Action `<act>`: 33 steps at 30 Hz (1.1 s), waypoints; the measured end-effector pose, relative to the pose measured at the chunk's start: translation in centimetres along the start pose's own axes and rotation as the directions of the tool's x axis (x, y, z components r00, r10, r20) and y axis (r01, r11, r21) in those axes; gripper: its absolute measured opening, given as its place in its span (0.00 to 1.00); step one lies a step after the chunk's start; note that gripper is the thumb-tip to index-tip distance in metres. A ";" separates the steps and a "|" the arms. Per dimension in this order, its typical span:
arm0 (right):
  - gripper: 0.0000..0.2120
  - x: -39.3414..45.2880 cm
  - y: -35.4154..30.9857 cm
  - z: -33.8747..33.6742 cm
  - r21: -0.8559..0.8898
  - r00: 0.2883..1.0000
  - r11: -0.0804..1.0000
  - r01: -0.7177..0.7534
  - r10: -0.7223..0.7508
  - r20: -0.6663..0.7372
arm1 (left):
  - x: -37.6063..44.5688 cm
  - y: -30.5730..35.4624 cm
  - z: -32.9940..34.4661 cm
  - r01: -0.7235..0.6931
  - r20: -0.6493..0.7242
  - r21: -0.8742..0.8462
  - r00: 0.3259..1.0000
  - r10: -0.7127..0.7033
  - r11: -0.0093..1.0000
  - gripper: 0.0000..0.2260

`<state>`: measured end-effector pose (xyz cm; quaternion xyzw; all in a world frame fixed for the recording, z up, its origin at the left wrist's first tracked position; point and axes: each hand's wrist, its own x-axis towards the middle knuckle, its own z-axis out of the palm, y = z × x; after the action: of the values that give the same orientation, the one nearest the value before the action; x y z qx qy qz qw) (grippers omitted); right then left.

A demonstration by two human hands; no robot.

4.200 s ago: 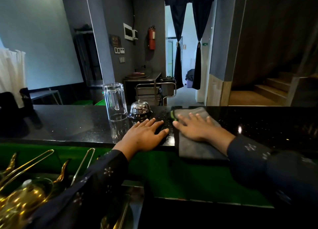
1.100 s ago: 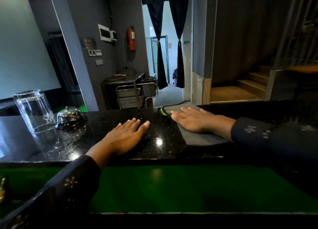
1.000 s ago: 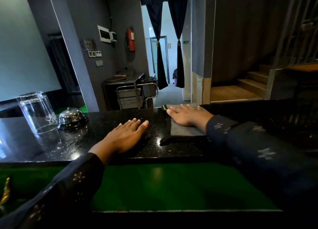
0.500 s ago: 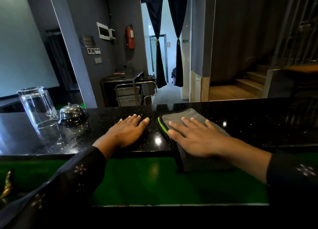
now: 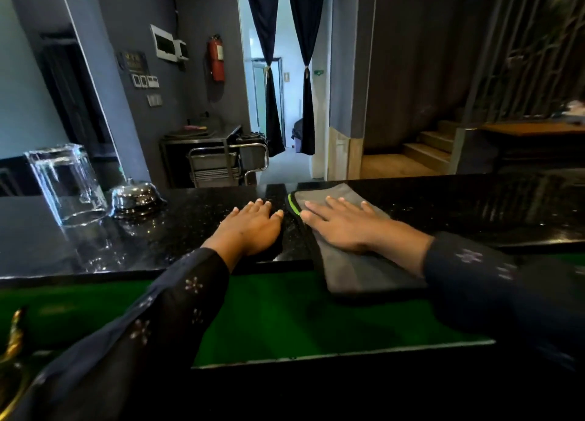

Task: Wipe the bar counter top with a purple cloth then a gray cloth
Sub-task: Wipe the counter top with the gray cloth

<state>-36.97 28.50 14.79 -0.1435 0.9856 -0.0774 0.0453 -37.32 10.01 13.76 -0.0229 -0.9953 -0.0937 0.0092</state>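
The black speckled tabletop [image 5: 177, 230] stretched across in front of me. The gray cloth [image 5: 354, 268] lay on it, its near end drooping over the tabletop's near edge. My right hand [image 5: 345, 227] pressed flat on the cloth, fingers [image 5: 319, 210] straight and spread. Just left of the cloth, my left hand [image 5: 253, 227] rested palm down on the bare tabletop, fingers extended together. Farther left of the cloth stood an upturned glass [image 5: 68, 183], a small metal bell [image 5: 134, 197] beside it.

Right hand [image 5: 343, 229] presses flat on gray cloth [image 5: 351, 270]; left hand [image 5: 253, 227] flat on black counter [image 5: 158, 240]
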 end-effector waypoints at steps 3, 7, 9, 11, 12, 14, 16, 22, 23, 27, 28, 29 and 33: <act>0.28 -4.0 2.2 0.3 -0.037 0.999 0.998 0.047 -0.048 -0.006 | -0.2 0.0 0.0 -0.012 0.009 -0.005 1.000 0.012 1.000 0.27; 0.26 -4.1 5.7 -1.1 -0.033 0.995 0.994 -0.102 0.102 -0.005 | -0.2 -0.1 0.1 -0.009 0.003 -0.016 1.000 0.010 1.000 0.27; 0.28 -2.5 6.7 -1.5 -0.025 0.977 0.977 -0.212 0.211 -0.016 | -0.2 0.0 0.1 -0.008 0.005 -0.027 1.000 0.008 1.000 0.27; 0.31 -0.8 6.2 -1.1 -0.013 0.955 0.955 -0.295 0.294 -0.036 | -0.1 0.1 0.2 -0.003 0.001 -0.036 1.000 0.003 0.999 0.27; 0.32 -0.1 5.1 -0.8 -0.004 0.953 0.953 -0.301 0.301 -0.044 | -0.1 0.1 0.2 -0.002 -0.001 -0.046 1.000 0.002 0.999 0.26; 0.31 0.7 1.5 -0.1 0.002 0.970 0.971 -0.241 0.241 -0.042 | -0.2 0.2 0.2 -0.008 -0.001 -0.075 1.000 0.008 0.997 0.26; 0.29 1.4 -2.7 0.5 0.010 0.987 0.987 -0.160 0.160 -0.032 | -0.4 0.3 0.0 -0.015 -0.004 -0.094 1.000 0.015 0.995 0.25; 0.27 2.2 -3.3 0.8 0.025 1.000 0.999 -0.023 0.023 -0.006 | -1.3 0.4 -0.6 -0.034 -0.011 -0.195 0.999 0.032 0.980 0.24; 0.26 2.2 -1.3 0.8 0.028 1.000 1.000 -0.003 0.004 -0.031 | -1.4 0.3 -0.5 -0.032 -0.012 -0.208 0.999 0.030 0.978 0.25; 0.34 1.6 9.3 -0.5 0.022 0.987 0.990 -0.141 0.142 -0.079 | -1.6 0.4 -0.6 -0.011 0.002 -0.185 1.000 0.012 0.983 0.26; 0.38 1.6 12.2 -0.9 0.019 0.974 0.978 -0.210 0.211 -0.080 | -1.6 0.6 -0.6 -0.005 0.004 -0.166 1.000 0.006 0.986 0.27; 0.40 1.6 14.6 -1.3 0.020 0.957 0.961 -0.277 0.277 -0.081 | -1.6 0.7 -0.6 -0.002 0.004 -0.146 1.000 0.002 0.989 0.27; 0.31 -0.4 16.2 -2.9 0.022 0.908 0.911 -0.413 0.413 -0.065 | -1.1 1.0 -0.2 0.014 0.000 -0.074 1.000 -0.014 0.997 0.27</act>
<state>-41.39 44.37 15.00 0.0709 0.9943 -0.0746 0.0277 -36.14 10.87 14.10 -0.0162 -0.9913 -0.1306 0.0078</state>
